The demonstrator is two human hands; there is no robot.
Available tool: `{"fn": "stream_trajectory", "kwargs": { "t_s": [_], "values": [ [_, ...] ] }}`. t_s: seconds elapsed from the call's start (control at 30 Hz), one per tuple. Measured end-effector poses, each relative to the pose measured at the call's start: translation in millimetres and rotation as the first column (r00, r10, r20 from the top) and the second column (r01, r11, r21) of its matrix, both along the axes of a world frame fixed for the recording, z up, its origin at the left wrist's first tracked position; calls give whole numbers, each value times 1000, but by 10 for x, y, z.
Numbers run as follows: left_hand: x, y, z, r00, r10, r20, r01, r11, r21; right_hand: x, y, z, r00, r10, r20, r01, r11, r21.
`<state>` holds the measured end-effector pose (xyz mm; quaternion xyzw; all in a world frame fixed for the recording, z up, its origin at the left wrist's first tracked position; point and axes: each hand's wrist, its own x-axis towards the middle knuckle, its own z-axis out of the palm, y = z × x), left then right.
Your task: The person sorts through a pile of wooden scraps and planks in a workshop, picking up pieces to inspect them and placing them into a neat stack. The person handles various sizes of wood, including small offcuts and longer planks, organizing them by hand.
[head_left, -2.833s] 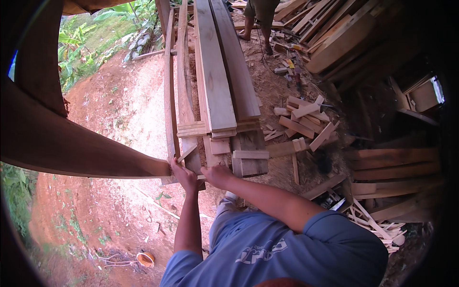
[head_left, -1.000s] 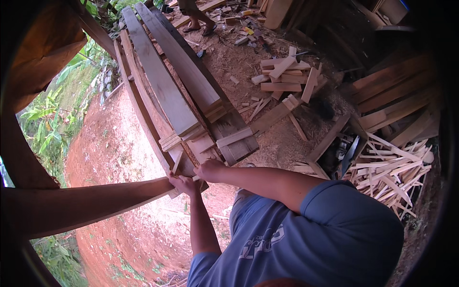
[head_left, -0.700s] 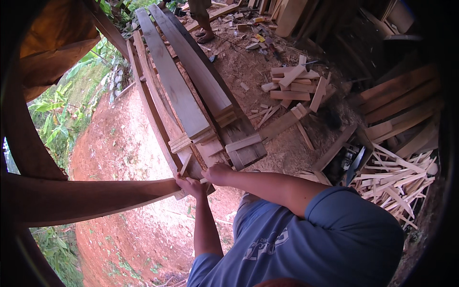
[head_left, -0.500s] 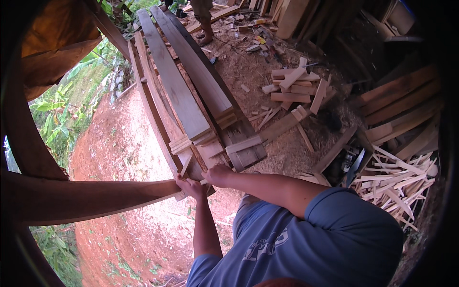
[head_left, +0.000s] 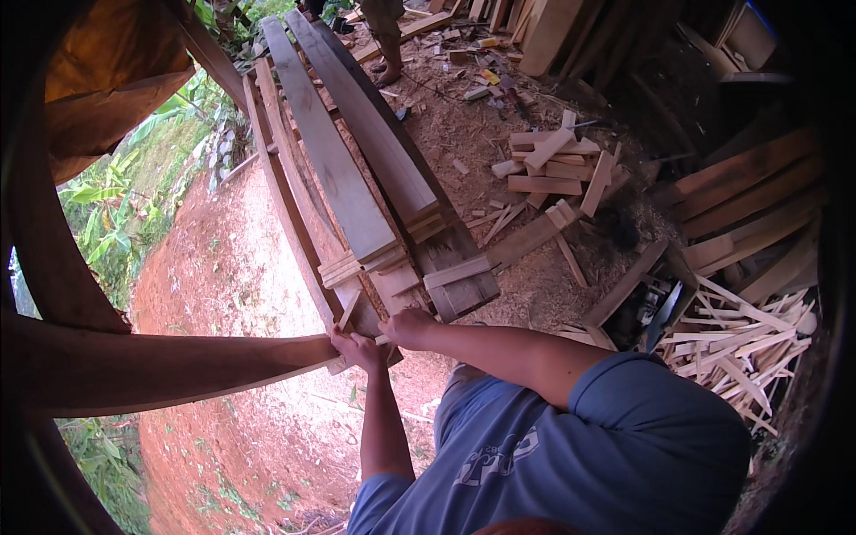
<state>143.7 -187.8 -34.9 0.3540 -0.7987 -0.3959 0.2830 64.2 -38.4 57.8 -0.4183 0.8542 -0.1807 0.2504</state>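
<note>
My left hand (head_left: 360, 350) is closed at the near end of the wooden bench, with a short thin wood strip (head_left: 350, 308) sticking up from its fingertips. Close to its right, my right hand (head_left: 409, 329) is closed too. A small pale bit of wood (head_left: 383, 340) shows between the two hands; whatever lies inside the right fingers is hidden. Under and beyond the hands run long boards, among them a thick grey-brown plank (head_left: 334, 152) and a second plank (head_left: 379, 134) to its right. A short wooden block (head_left: 457, 272) lies across the bench's near right end.
A curved timber beam (head_left: 178, 370) comes in from the left, close to my left hand. Cut wood blocks (head_left: 557, 165) are piled on the ground at right, with thin offcuts (head_left: 731, 339) nearer. Another person's bare leg (head_left: 390, 53) stands at the far end.
The view has shifted very slightly. Both hands stay in the same place at the bench's near end, with no clear change in their grip.
</note>
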Motion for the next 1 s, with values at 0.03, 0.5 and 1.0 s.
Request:
{"fn": "stream_trajectory", "kwargs": {
  "t_s": [0.03, 0.5, 1.0],
  "values": [
    [4, -5, -7, 1000, 1, 8, -1, 1000, -7, 0, 0, 5, 1000, -2, 1, 2, 1000, -2],
    [-10, 29, 54, 1000, -4, -19, 5, 997, 72, 26, -9, -210, 999, -45, -21, 43, 996, -83],
    [-26, 31, 43, 999, 10, -36, -8, 998, 60, -1, -9, -10, 999, -35, 35, 34, 999, 28]
  ]
}}
